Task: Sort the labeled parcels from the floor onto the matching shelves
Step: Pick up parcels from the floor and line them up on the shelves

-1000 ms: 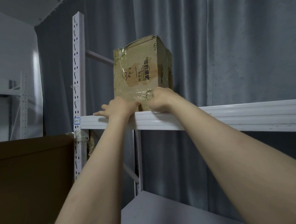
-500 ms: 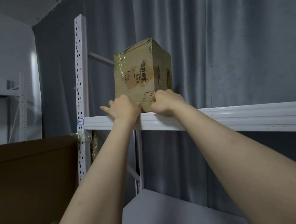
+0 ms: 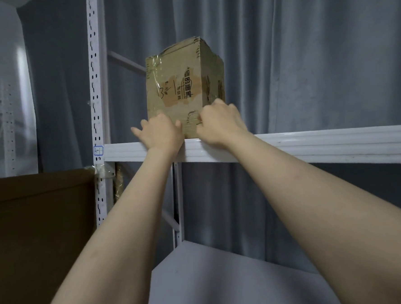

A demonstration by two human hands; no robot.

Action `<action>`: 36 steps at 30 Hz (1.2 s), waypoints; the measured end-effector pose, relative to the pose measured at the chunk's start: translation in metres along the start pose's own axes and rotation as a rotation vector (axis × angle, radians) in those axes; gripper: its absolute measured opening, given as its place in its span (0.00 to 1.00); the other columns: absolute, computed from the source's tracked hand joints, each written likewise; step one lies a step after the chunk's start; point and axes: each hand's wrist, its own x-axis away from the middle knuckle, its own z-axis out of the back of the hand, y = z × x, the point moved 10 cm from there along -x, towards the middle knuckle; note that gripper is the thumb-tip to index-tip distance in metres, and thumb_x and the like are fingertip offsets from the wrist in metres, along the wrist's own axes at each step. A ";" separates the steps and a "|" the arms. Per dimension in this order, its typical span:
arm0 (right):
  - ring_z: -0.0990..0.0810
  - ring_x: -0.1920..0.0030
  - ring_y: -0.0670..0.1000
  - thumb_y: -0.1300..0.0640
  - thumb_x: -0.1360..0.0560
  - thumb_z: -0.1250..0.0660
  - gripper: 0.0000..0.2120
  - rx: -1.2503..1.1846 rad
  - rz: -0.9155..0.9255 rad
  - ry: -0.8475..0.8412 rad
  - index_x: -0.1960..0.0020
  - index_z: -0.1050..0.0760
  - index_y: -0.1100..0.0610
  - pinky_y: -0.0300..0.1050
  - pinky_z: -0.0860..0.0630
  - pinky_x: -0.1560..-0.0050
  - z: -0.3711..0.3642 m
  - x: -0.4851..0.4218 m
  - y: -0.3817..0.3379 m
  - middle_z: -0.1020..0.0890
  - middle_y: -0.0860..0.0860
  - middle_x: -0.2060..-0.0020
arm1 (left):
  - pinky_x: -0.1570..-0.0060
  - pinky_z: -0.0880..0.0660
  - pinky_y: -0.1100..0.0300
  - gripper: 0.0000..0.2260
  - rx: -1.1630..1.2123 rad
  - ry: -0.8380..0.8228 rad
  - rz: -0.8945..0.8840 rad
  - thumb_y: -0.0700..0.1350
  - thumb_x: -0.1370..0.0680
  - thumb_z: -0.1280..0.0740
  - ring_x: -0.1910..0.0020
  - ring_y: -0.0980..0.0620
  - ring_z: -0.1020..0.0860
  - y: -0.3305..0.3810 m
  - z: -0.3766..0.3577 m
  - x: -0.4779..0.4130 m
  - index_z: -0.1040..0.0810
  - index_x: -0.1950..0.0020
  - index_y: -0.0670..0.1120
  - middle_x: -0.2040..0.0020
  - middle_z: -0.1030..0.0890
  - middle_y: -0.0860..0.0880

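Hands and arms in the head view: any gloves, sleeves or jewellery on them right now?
No gloves on the left hand or the right hand. The left forearm and right forearm are bare to the frame's edge, with no sleeve in view. No watch, band or ring shows on the wrists or visible fingers.

Cardboard parcel (image 3: 183, 87): brown, boxy, worn; clear tape over seams; black print and handwritten "3" on front face. Stands upright at front edge of upper shelf (image 3: 311, 145), towards its left end. Shelf: white metal. Small handwritten shelf label (image 3: 98, 150) on left post, level with shelf.
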 end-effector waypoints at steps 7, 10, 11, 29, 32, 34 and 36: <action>0.27 0.41 0.55 0.53 0.24 0.42 0.14 0.163 0.367 0.186 0.49 0.19 0.55 0.50 0.34 0.45 0.006 0.029 -0.043 0.17 0.52 0.49 | 0.43 0.32 0.45 0.22 -0.013 -0.055 -0.242 0.58 0.19 0.45 0.39 0.37 0.29 0.000 0.013 0.040 0.30 0.39 0.40 0.37 0.25 0.38; 0.24 0.45 0.58 0.54 0.28 0.36 0.11 0.187 0.459 0.258 0.52 0.20 0.58 0.52 0.31 0.49 -0.001 0.060 -0.049 0.18 0.55 0.52 | 0.45 0.31 0.46 0.20 -0.124 -0.043 -0.354 0.56 0.19 0.43 0.41 0.38 0.28 -0.002 0.024 0.058 0.30 0.38 0.41 0.39 0.25 0.39; 0.24 0.46 0.59 0.54 0.30 0.34 0.10 0.187 0.483 0.257 0.53 0.20 0.58 0.52 0.30 0.49 -0.006 0.071 -0.050 0.18 0.55 0.52 | 0.46 0.30 0.47 0.19 -0.141 -0.056 -0.367 0.55 0.19 0.43 0.41 0.38 0.28 -0.005 0.026 0.065 0.30 0.38 0.41 0.39 0.25 0.39; 0.24 0.46 0.58 0.53 0.33 0.30 0.10 -0.031 0.818 -0.219 0.54 0.19 0.57 0.52 0.26 0.46 -0.140 0.417 -0.076 0.20 0.55 0.53 | 0.46 0.29 0.48 0.15 -0.364 -0.699 -0.189 0.47 0.18 0.40 0.40 0.40 0.27 -0.075 -0.071 0.402 0.29 0.36 0.41 0.38 0.26 0.40; 0.23 0.52 0.58 0.54 0.35 0.30 0.05 -0.093 0.942 -0.249 0.63 0.21 0.56 0.51 0.25 0.51 -0.159 0.482 -0.093 0.21 0.54 0.60 | 0.54 0.30 0.51 0.09 -0.457 -0.835 -0.174 0.43 0.21 0.39 0.43 0.41 0.24 -0.107 -0.085 0.476 0.23 0.44 0.42 0.43 0.23 0.42; 0.22 0.53 0.57 0.53 0.36 0.28 0.06 -0.155 0.977 -0.289 0.65 0.20 0.56 0.49 0.25 0.53 -0.172 0.517 -0.103 0.20 0.54 0.61 | 0.59 0.31 0.54 0.08 -0.472 -0.912 -0.119 0.41 0.21 0.40 0.48 0.42 0.22 -0.130 -0.091 0.521 0.22 0.48 0.42 0.45 0.21 0.43; 0.22 0.50 0.57 0.53 0.33 0.29 0.08 -0.247 0.964 -0.359 0.61 0.17 0.58 0.49 0.26 0.51 -0.187 0.549 -0.114 0.19 0.54 0.58 | 0.59 0.30 0.54 0.09 -0.492 -1.005 -0.049 0.42 0.20 0.40 0.51 0.42 0.23 -0.153 -0.097 0.567 0.22 0.47 0.42 0.46 0.20 0.43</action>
